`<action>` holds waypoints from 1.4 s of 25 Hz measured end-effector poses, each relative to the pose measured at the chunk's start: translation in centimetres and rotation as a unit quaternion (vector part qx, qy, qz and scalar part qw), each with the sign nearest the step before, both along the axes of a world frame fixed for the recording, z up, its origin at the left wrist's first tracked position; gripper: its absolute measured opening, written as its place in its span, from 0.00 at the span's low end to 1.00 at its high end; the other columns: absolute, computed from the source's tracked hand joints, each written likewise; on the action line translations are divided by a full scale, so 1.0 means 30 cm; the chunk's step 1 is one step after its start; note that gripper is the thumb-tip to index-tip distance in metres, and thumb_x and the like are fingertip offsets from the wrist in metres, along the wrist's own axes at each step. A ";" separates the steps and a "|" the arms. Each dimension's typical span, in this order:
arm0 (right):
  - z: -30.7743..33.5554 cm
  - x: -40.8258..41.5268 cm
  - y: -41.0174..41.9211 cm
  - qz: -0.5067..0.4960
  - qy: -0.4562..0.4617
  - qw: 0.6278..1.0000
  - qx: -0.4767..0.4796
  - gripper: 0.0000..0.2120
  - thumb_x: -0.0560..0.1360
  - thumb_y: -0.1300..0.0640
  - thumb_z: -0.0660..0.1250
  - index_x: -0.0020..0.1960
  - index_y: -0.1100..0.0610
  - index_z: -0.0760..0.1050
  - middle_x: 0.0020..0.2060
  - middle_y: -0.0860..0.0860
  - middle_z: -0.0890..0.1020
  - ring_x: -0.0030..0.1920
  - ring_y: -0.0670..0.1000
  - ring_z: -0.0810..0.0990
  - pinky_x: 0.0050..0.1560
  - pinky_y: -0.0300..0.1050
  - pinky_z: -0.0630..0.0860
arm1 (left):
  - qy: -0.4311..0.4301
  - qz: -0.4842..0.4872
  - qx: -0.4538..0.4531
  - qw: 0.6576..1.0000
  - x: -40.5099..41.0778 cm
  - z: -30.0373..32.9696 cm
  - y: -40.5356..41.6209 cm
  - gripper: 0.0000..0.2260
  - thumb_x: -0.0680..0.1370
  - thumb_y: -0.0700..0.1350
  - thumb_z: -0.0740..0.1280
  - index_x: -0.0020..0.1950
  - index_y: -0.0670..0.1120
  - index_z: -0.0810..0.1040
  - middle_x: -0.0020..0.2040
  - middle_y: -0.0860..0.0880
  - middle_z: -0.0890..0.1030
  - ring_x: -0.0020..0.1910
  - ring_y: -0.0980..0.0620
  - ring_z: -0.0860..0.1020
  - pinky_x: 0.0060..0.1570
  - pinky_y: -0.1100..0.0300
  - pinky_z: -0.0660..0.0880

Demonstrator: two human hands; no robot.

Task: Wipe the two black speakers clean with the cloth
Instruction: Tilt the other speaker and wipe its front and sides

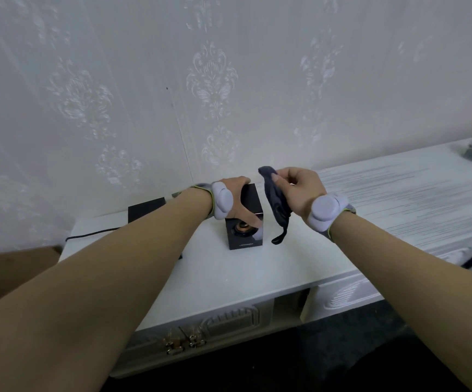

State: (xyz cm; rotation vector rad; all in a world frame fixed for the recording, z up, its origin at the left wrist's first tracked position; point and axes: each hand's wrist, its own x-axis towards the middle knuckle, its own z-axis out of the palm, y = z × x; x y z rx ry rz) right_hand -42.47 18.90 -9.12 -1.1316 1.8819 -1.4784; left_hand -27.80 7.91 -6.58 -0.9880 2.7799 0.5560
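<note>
One black speaker (244, 219) is stood upright near the middle of the white worktop (229, 275), back toward the wall edge, its cone facing the front edge. It is gripped by the left hand (236, 199): fingers wrapped over the top and far side, thumb laid down the front face near the cone, apparently so the box is kept from sliding under wiping pressure. The dark cloth (275, 205) is held just beside the speaker's right side, not seen touching it; it is pinched closed by the fingers (281, 181) of the right hand (302, 190), bunched at the top with a tail hanging down to the worktop, seemingly readied for a pass down that side. A second black speaker (145, 213) is seen at the back-left corner, partly hidden behind the left forearm, untouched, with a cable (93, 234) run off the left edge. Wiping is judged to be on the first speaker, second one left to do.
</note>
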 end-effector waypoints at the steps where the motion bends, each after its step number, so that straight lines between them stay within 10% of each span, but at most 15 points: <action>1: 0.019 -0.001 0.005 0.009 0.007 1.000 0.002 0.09 0.78 0.52 0.68 0.45 0.56 0.81 0.31 0.46 0.78 0.32 0.45 0.76 0.37 0.38 0.72 | -0.001 0.001 0.001 1.000 0.000 -0.001 0.002 0.37 0.66 0.61 0.80 0.67 0.44 0.71 0.62 0.47 0.79 0.60 0.45 0.79 0.61 0.52 0.76; 4: 0.084 0.002 0.022 0.043 0.035 0.998 0.004 0.08 0.78 0.52 0.69 0.43 0.53 0.81 0.31 0.45 0.80 0.29 0.42 0.76 0.35 0.36 0.72 | 0.024 0.011 0.004 1.000 0.025 0.013 0.003 0.49 0.68 0.60 0.79 0.80 0.46 0.56 0.79 0.48 0.64 0.76 0.46 0.65 0.73 0.56 0.63; 8: 0.168 0.026 0.037 0.103 0.038 0.994 0.006 0.09 0.77 0.49 0.70 0.46 0.54 0.84 0.40 0.56 0.86 0.37 0.50 0.79 0.42 0.48 0.77 | 0.219 -0.016 0.097 0.971 0.117 0.068 0.012 0.38 0.72 0.48 0.79 0.78 0.47 0.64 0.76 0.49 0.69 0.76 0.52 0.66 0.75 0.55 0.62; 19: 0.190 0.220 -0.063 0.164 -0.094 0.981 0.035 0.10 0.72 0.52 0.76 0.42 0.60 0.85 0.40 0.55 0.87 0.41 0.53 0.84 0.46 0.46 0.81 | 0.387 0.113 0.131 0.906 0.372 0.091 0.011 0.08 0.73 0.46 0.78 0.44 0.47 0.80 0.37 0.52 0.85 0.37 0.57 0.82 0.40 0.64 0.78; 25: 0.160 0.221 -0.105 0.080 0.246 0.956 0.139 0.09 0.76 0.44 0.67 0.49 0.47 0.83 0.46 0.46 0.84 0.50 0.51 0.82 0.49 0.42 0.74 | 0.365 0.250 -0.022 0.896 0.423 0.066 -0.006 0.11 0.76 0.48 0.71 0.42 0.47 0.70 0.34 0.52 0.73 0.31 0.53 0.71 0.31 0.59 0.67; 29: 0.136 0.195 -0.120 0.162 0.373 0.878 0.253 0.36 0.71 0.35 0.69 0.73 0.49 0.66 0.69 0.49 0.71 0.68 0.55 0.71 0.64 0.48 0.69 | 0.348 0.325 -0.050 0.878 0.389 0.044 0.019 0.09 0.78 0.47 0.67 0.48 0.45 0.67 0.37 0.51 0.71 0.32 0.54 0.70 0.27 0.60 0.62; 35: 0.074 0.168 -0.180 0.226 0.499 0.769 0.329 0.54 0.55 0.29 0.77 0.70 0.55 0.60 0.60 0.53 0.72 0.59 0.58 0.73 0.56 0.53 0.74 | 0.318 0.378 -0.011 0.869 0.286 -0.066 0.056 0.12 0.78 0.45 0.64 0.52 0.44 0.61 0.43 0.43 0.74 0.38 0.42 0.74 0.29 0.57 0.65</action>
